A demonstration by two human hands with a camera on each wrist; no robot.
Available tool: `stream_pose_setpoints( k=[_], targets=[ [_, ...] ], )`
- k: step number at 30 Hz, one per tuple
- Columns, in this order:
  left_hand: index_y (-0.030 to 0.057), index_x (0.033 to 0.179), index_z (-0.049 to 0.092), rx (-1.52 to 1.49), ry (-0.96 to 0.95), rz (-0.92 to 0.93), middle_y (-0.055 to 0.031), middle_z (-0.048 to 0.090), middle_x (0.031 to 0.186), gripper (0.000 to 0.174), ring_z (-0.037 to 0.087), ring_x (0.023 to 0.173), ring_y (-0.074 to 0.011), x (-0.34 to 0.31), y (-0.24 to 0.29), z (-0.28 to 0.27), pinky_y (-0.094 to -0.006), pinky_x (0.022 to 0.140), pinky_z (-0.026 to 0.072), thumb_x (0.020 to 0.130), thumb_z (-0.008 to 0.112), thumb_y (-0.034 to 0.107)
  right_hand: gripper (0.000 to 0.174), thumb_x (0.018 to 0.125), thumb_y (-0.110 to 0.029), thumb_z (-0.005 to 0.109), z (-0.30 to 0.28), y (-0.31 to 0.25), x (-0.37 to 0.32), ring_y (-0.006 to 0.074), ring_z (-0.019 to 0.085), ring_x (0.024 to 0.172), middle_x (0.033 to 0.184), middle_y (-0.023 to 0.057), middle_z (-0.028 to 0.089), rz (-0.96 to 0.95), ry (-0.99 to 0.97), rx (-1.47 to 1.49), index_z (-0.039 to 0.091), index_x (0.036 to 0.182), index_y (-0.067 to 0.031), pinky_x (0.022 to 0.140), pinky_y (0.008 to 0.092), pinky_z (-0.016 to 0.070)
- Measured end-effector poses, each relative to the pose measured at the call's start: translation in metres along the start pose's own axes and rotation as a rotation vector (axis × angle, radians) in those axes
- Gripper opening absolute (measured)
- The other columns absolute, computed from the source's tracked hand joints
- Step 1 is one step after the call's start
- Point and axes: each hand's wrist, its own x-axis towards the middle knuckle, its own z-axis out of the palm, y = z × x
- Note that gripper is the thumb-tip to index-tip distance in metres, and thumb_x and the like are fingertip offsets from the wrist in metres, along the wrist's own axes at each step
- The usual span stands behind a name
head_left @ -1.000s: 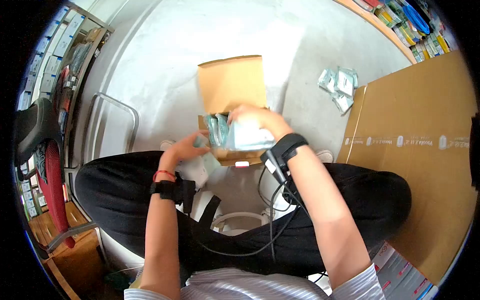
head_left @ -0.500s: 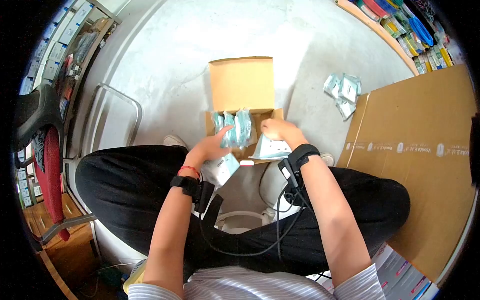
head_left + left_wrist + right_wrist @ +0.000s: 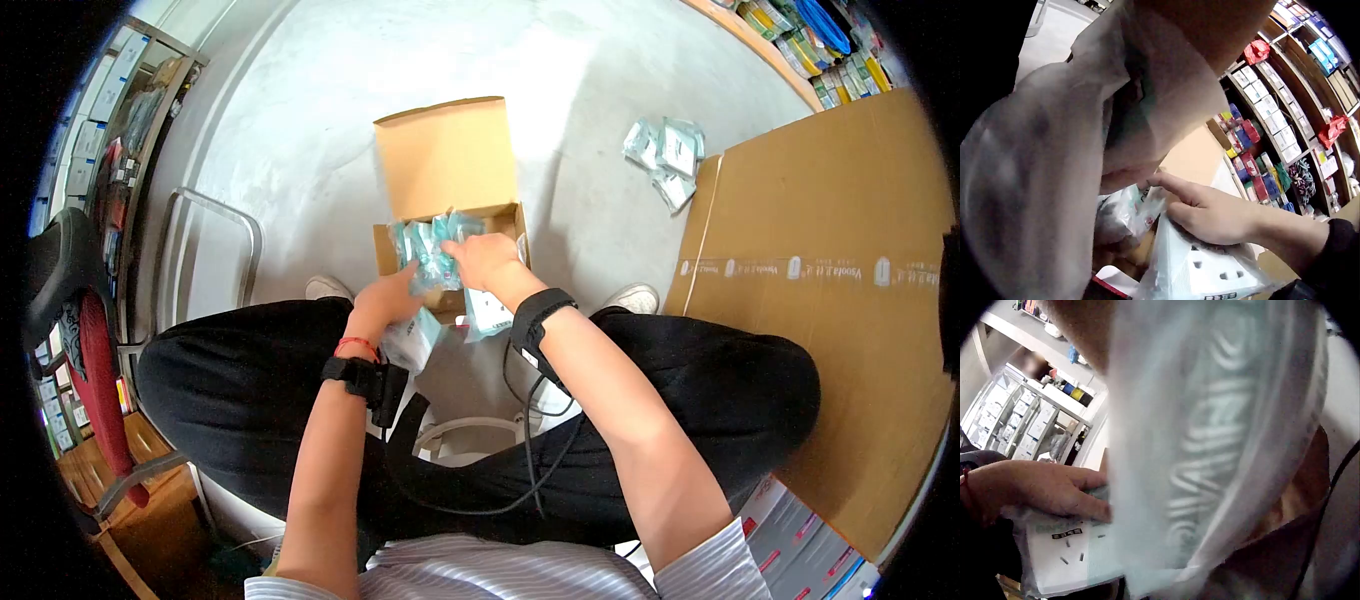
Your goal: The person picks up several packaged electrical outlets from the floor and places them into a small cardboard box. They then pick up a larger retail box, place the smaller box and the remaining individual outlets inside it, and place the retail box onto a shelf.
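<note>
While both hands [image 3: 385,300] [image 3: 488,262] grip bagged packets [image 3: 412,342] [image 3: 488,318] | open carton [image 3: 445,155] holds more packets [image 3: 424,240]

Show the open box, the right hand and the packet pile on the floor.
Open box [image 3: 446,155]: head view, raised lid.
Right hand [image 3: 486,261]: head view, back of hand.
Packet pile [image 3: 678,150]: head view, upper-right packet.

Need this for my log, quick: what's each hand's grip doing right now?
Left hand: holding a plastic-wrapped packet.
Right hand: holding a second wrapped packet.
</note>
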Motion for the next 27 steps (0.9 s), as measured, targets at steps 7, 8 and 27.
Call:
stream_pose_setpoints(
  k=[7, 8, 27],
  targets=[
    [0.0106, 0.126, 0.025, 0.020, -0.059, -0.039, -0.0249, 0.048, 0.104, 0.065, 0.047, 0.097, -0.0362, -0.001, 0.006, -0.003, -0.0374, 0.084, 0.0374, 0.069, 0.052, 0.027, 0.037, 0.072, -0.015, 0.045, -0.004, 0.016, -0.002, 0.0236, 0.058, 0.083, 0.094, 0.0085, 0.058, 0.084, -0.013, 0.002, 0.048, 0.109, -0.0212, 0.066, 0.0342, 0.0468],
    [0.0122, 0.126, 0.025, 0.017, -0.052, -0.044, -0.0247, 0.049, 0.103, 0.065, 0.048, 0.097, -0.0358, 0.000, 0.005, -0.002, -0.0375, 0.084, 0.0376, 0.069, 0.051, 0.028, 0.036, 0.072, -0.016, 0.046, -0.005, 0.015, -0.004, 0.0238, 0.057, 0.085, 0.094, 0.0083, 0.057, 0.106, -0.021, 0.010, 0.050, 0.108, -0.0207, 0.068, 0.0346, 0.0465],
    [0.0220, 0.126, 0.025, 0.025, -0.075, 0.106, -0.0199, 0.052, 0.102, 0.061, 0.051, 0.089, -0.0341, 0.012, 0.017, 0.024, -0.0394, 0.078, 0.0401, 0.069, 0.049, 0.024, 0.032, 0.073, -0.020, 0.050, -0.014, 0.026, -0.012, 0.0206, 0.055, 0.093, 0.099, 0.0046, 0.058, 0.286, -0.203, -0.001, 0.055, 0.104, -0.0123, 0.071, 0.0317, 0.0444]
  ],
)
